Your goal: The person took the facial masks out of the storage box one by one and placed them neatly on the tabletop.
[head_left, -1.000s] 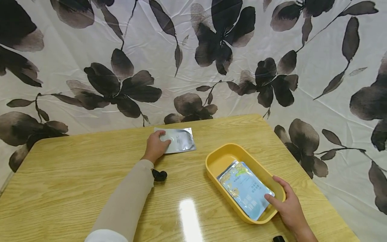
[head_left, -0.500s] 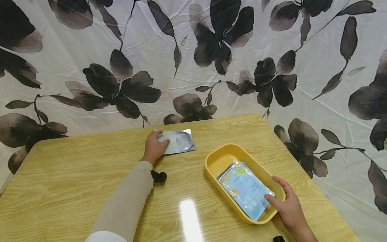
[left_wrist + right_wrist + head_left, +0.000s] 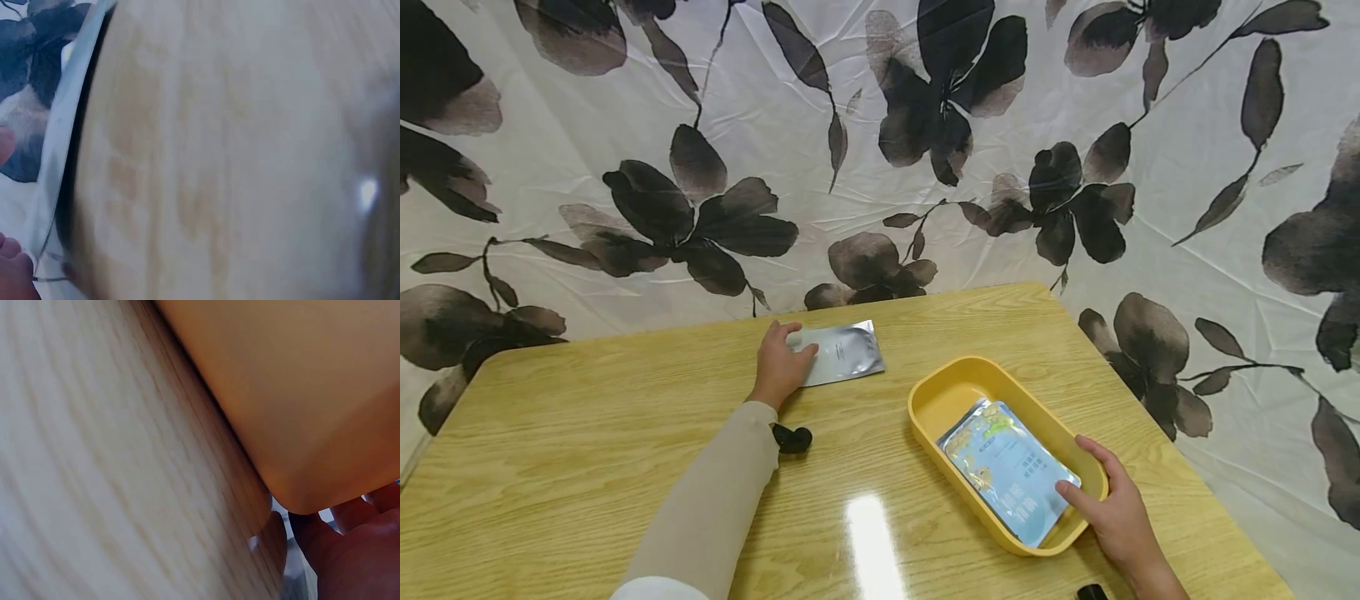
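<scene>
A silvery-white foil sachet [image 3: 844, 351] lies near the table's far edge in the head view. My left hand [image 3: 778, 364] holds its left end, thumb over the face and index finger at the far edge; the other fingers are hidden. In the left wrist view only a few fingertips [image 3: 11, 265] show at the left border. My right hand [image 3: 1117, 508] grips the near right corner of a yellow plastic tray [image 3: 946, 385], thumb over the rim and fingers outside. Inside the tray lies a blue printed sachet [image 3: 1011, 471] over another silvery edge.
The wood-grain table [image 3: 587, 450] ends at a floral curtain [image 3: 865, 192] behind and at the right. A small black object [image 3: 1091, 592] lies at the bottom edge, near my right wrist. Black gear [image 3: 792, 439] sits at my left wrist.
My left hand has shifted slightly left and nearer, and the silvery sachet's left end has come a little nearer with it. The right hand and tray have stayed put.
</scene>
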`<state>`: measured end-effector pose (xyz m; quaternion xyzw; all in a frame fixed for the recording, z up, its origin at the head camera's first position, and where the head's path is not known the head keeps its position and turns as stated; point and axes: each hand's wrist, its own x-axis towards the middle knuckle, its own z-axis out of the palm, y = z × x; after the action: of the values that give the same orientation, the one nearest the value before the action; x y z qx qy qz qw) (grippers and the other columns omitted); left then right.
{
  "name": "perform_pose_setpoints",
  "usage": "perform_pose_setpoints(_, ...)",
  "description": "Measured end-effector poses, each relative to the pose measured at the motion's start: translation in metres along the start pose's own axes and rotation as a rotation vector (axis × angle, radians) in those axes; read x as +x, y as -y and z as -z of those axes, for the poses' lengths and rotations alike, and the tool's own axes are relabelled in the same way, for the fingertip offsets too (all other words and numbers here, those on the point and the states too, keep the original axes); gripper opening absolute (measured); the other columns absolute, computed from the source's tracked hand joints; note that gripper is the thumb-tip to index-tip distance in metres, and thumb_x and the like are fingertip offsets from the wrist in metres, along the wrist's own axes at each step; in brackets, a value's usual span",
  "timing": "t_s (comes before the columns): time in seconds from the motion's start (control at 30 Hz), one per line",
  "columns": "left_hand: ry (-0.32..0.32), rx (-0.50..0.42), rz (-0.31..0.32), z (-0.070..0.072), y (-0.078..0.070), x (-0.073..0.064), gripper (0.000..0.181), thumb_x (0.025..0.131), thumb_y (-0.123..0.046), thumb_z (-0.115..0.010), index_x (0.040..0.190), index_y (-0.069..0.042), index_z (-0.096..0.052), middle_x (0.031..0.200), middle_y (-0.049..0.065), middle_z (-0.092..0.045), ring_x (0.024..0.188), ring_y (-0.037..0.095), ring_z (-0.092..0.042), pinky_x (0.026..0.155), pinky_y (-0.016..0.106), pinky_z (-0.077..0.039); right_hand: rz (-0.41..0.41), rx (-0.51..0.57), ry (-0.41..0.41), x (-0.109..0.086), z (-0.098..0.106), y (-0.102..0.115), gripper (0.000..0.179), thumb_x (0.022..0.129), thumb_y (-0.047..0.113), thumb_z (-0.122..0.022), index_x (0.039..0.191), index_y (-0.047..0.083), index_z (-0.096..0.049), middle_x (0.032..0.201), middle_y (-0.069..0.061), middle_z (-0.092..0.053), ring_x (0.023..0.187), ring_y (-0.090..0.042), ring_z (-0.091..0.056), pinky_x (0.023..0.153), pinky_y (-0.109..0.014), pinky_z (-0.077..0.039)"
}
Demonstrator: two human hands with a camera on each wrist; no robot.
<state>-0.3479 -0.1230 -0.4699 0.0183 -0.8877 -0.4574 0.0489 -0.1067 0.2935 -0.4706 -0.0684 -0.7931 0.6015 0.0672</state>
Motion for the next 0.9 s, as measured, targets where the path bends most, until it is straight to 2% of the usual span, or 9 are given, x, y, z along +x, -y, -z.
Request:
perform_pose_setpoints(0.13, 0.018, -0.033, -0.043, 0.001, -0.006, -0.003, 0.052, 0.095, -0.023, -0.07, 0.14, -0.001, -0.054, 0.162, 0.023, -0.019, 0.148, 0.042, -0.017, 0.116, 0.055, -0.021, 0.007, 0.009, 0.001, -0.001, -0.001, 0.0, 0.067, 0.092, 0.0, -0.069, 0.148, -0.006, -0.032, 0.135, -0.035, -0.043, 0.094, -0.006, -0.064, 0.07, -0.026, -0.057)
perform_pose_setpoints(0.33, 0.092, -0.082, -0.112, -0.001, -0.029, -0.012, 0.058, 0.096, -0.023, -0.07, 0.146, -0.003, -0.048, 0.16, 0.018, -0.028, 0.146, 0.037, -0.025, 0.115, 0.053, -0.027, 0.004, 0.032, 0.005, -0.001, -0.001, 0.0, 0.067, 0.092, -0.002, -0.068, 0.148, -0.007, -0.031, 0.136, -0.036, -0.041, 0.095, -0.004, -0.063, 0.071, -0.025, -0.057)
perform_pose_setpoints(0.47, 0.171, -0.181, -0.152, -0.009, -0.046, -0.02, 0.06, 0.096, -0.021, -0.07, 0.149, -0.008, -0.046, 0.156, 0.011, -0.037, 0.143, 0.032, -0.035, 0.111, 0.047, -0.036, -0.001, 0.044, 0.004, -0.001, -0.002, 0.0, 0.068, 0.092, -0.001, -0.068, 0.148, -0.007, -0.03, 0.136, -0.036, -0.04, 0.095, -0.003, -0.063, 0.072, -0.024, -0.057)
perform_pose_setpoints(0.6, 0.252, -0.267, -0.198, -0.018, -0.064, -0.03, 0.058, 0.096, -0.018, -0.071, 0.148, -0.011, -0.048, 0.152, 0.007, -0.044, 0.139, 0.024, -0.041, 0.11, 0.037, -0.039, 0.0, 0.046, 0.005, -0.001, -0.002, 0.0, 0.068, 0.092, -0.001, -0.069, 0.148, -0.007, -0.03, 0.136, -0.036, -0.04, 0.095, -0.003, -0.063, 0.072, -0.024, -0.057)
perform_pose_setpoints(0.9, 0.389, -0.35, -0.334, -0.039, -0.101, -0.054, 0.059, 0.092, -0.013, -0.075, 0.146, -0.005, -0.05, 0.145, 0.008, -0.052, 0.131, 0.023, -0.051, 0.105, 0.031, -0.043, 0.004, 0.063, 0.008, -0.001, -0.002, 0.0, 0.068, 0.093, -0.002, -0.068, 0.148, -0.008, -0.029, 0.138, -0.036, -0.038, 0.097, -0.001, -0.062, 0.074, -0.023, -0.056)
